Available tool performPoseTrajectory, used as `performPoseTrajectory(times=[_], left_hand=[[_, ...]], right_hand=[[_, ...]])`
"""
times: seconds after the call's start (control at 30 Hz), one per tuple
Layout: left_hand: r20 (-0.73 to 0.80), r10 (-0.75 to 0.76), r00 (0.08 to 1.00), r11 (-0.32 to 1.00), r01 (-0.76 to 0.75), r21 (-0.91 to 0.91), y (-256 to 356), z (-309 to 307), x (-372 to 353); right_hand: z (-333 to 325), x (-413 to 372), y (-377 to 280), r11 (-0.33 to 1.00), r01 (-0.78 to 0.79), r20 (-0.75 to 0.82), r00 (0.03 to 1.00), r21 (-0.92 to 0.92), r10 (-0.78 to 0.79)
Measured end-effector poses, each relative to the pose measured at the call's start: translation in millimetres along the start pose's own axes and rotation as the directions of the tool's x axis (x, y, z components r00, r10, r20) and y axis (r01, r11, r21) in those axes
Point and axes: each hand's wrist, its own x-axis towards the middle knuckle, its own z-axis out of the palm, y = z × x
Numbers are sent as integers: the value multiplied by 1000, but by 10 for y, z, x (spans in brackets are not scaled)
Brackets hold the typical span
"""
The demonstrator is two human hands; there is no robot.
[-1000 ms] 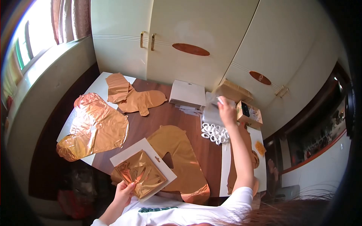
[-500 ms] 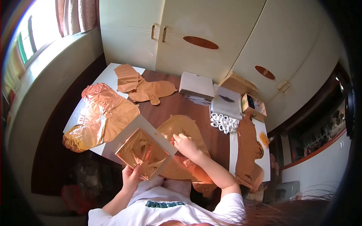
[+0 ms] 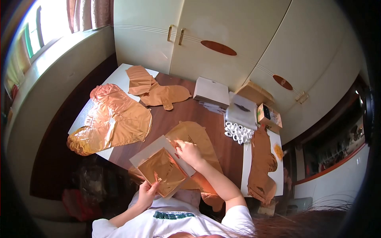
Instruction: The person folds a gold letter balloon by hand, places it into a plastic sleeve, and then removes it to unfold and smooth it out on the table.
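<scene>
In my left hand (image 3: 147, 192) I grip the lower corner of a folded copper-coloured foil balloon (image 3: 160, 168), thumb on top. It lies on a white card (image 3: 139, 157), tilted over the table's front edge. My right hand (image 3: 188, 153) is closed at the upper right edge of the card; whatever its fingertips pinch is hidden. Under the card and the right forearm a large flat foil balloon (image 3: 200, 137) lies on the table, its lower part hanging over the front edge.
Shiny flat foil balloons (image 3: 115, 123) lie on the left, and matte ones (image 3: 168, 91) at the back. On the right are a white box (image 3: 211, 91), white rings (image 3: 238, 133), an open small carton (image 3: 270, 117) and a long foil balloon (image 3: 262, 166). Cupboards (image 3: 222, 23) stand behind.
The card with the folded balloon has shifted right and turned slightly. My right hand has moved a little left to the card's upper right edge. The view has shifted slightly.
</scene>
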Motion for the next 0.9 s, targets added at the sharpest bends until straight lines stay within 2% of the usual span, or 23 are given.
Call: performPoseTrajectory(times=[0.1,0.2,0.3,0.4,0.5,0.6,0.67,0.7,0.77,0.9], left_hand=[[-32,-23,999,997,21,-73,-34,26,-39],[-9,136,991,980,-133,146,-67,-34,-52],[-14,268,963,929,-255,267,-85,-39,-66],[-2,244,970,802,-201,562,34,-68,-133],[-33,247,969,831,-194,521,90,-19,-137],[-3,272,962,881,-248,402,-117,-145,-34],[-39,16,999,999,-15,40,-39,-103,-28],[-19,-113,993,983,109,-148,-13,-87,-28],[5,-142,990,979,141,-144,-52,-143,-3],[12,-173,985,977,173,-124,-46,-151,-8]], right_hand=[[35,-1,-68,997,-23,13,1000,-69,24],[-23,-2,-145,994,-11,29,999,-109,14],[-16,9,-131,996,22,57,998,-83,-17],[-3,25,-110,999,9,73,997,-53,-6],[-77,34,-122,999,-22,118,993,-36,26],[-54,55,-74,999,-23,123,992,38,18],[-40,50,-60,993,-29,100,995,116,17],[-34,42,-77,996,-25,77,997,85,18],[-21,13,-141,999,-21,29,999,25,20],[30,-45,-226,992,94,-96,990,-90,-102]])
